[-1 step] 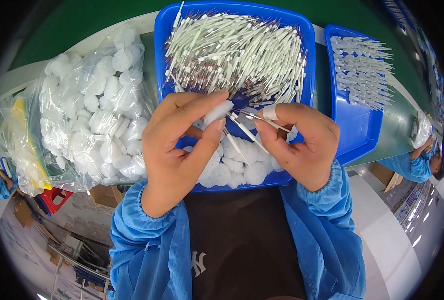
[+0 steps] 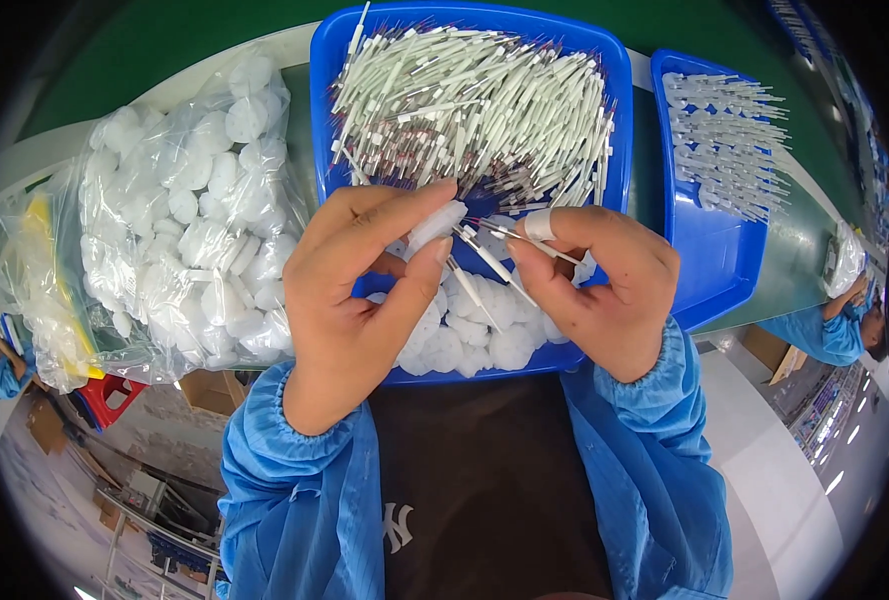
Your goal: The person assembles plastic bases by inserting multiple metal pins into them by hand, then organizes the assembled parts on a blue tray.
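My left hand [image 2: 365,290] pinches a translucent white plastic disc [image 2: 438,226] between thumb and fingers. Thin white rods with fine wires [image 2: 485,254] stick out beside the disc, between my two hands. With its thumb and forefinger, my right hand [image 2: 605,280] grips one slim white rod with a metallic stem [image 2: 555,250]; a white band wraps that forefinger. Both hands are over the near part of a blue tray [image 2: 322,110]. Loose white discs [image 2: 465,335] lie in the tray below them, and a thick heap of white wired rods [image 2: 475,100] fills its far part.
To the left stands a clear bag full of white discs [image 2: 195,200], with crumpled plastic film [image 2: 50,300] beside it. A second blue tray [image 2: 710,270] on the right holds rows of discs with rods attached [image 2: 725,145]. Another person's blue sleeve [image 2: 815,330] shows at the far right.
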The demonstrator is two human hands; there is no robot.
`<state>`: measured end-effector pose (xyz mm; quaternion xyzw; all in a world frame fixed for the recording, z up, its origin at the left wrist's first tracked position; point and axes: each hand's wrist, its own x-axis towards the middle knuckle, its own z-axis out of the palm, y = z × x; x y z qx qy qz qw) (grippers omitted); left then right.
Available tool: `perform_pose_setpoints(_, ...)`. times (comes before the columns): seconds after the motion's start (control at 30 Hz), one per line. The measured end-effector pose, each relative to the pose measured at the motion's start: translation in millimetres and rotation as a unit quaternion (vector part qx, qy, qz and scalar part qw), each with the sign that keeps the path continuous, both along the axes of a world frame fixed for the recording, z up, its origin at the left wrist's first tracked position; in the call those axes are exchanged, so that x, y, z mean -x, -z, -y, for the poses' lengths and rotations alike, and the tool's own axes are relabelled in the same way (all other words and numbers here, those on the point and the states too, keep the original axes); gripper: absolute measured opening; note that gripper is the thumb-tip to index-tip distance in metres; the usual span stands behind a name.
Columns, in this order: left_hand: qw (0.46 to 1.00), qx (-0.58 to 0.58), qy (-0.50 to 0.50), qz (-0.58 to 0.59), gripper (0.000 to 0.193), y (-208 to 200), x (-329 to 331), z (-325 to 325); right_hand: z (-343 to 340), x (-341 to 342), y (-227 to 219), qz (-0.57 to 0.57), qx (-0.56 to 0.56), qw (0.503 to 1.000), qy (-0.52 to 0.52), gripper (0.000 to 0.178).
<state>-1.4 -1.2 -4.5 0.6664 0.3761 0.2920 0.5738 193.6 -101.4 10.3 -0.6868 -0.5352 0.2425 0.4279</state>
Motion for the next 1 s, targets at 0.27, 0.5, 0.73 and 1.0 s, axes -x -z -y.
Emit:
perform_pose_setpoints(0.27,0.999,-0.029,-0.024,-0.006,0.040,1.9,2.2,-2.3,-8.3,-0.9,-0.3,0.144,-0.050,0.987,-0.043,0.028)
perform_pose_setpoints(0.5,0.998,-0.058,-0.013,0.019,0.038,3.5,3.7,-5.6,-9.2,3.9,0.3,0.018,0.012,0.998,-0.051,0.025)
perform_pose_setpoints(0.73,0.986,-0.143,0.030,-0.074,0.038,-5.2,2.1,-4.5,-13.2,8.7,-4.9,0.136,0.039,0.990,-0.022,0.021)
perform_pose_setpoints(1.0,0.983,-0.149,0.027,-0.106,0.039,-5.4,5.2,-0.2,-15.4,9.4,2.8,0.195,-0.027,0.980,-0.021,0.016)
